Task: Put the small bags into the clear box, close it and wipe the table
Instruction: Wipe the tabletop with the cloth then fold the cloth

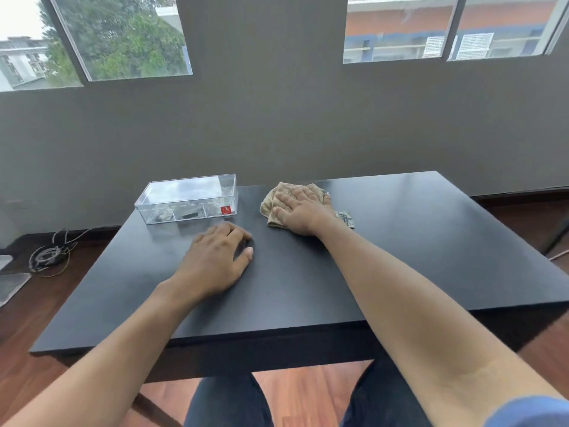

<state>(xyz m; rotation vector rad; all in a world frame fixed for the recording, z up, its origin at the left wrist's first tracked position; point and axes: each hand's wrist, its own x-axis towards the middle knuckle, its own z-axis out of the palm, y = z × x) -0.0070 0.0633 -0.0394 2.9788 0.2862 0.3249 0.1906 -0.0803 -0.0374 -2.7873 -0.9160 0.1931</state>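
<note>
Knees in dark trousers sit at the very bottom, tucked under the near edge of the black table. Up on top, the left hand lies palm down near the middle of the table, fingers loosely spread and a little curled, holding nothing, thumb pointing right. Just beyond its fingertips sits the clear box, at the far left of the tabletop, lid on, with a red sticker on its near right corner. Inside, a couple of small dark items lie on the floor of the box behind the near wall, probably the small bags, though they're too small to make out properly.

Over to the right hand: fingers splayed flat, pressing down on a beige cloth near the far edge of the table, right of the box and apart from it. Cloth bunches out to the left and beyond the fingers. A patterned grey scrap pokes out from under the right side of that hand, touching the wrist.
</note>
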